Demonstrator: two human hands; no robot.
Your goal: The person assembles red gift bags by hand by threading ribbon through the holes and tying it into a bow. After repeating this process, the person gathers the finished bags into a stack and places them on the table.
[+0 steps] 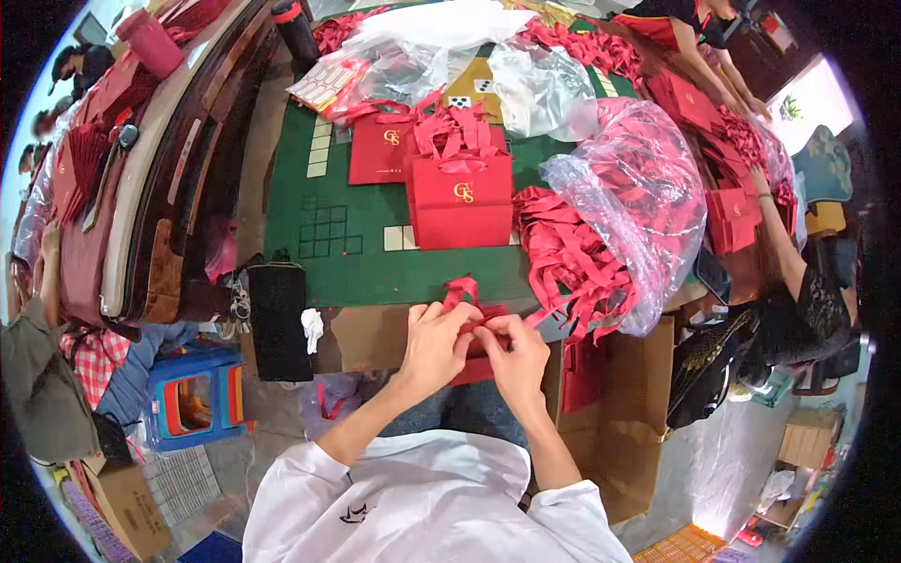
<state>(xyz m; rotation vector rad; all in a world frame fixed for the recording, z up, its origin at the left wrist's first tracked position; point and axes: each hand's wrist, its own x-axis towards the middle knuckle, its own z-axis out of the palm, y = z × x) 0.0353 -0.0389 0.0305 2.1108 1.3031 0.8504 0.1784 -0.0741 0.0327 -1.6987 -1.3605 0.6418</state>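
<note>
L hand [434, 340] + R hand [517, 358], fingers pinched on red ribbon [462, 291]; "GS" logo on red bag [461, 200].

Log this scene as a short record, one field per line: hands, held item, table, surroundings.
left hand: left hand pinches a red ribbon, fingers closed on it
right hand: right hand grips the same ribbon beside the left
table: green mat with an upright red gift bag
ribbons: red ribbon pile spilling from a clear plastic bag
surroundings: a co-worker's arm at right; blue stool on the floor
</note>
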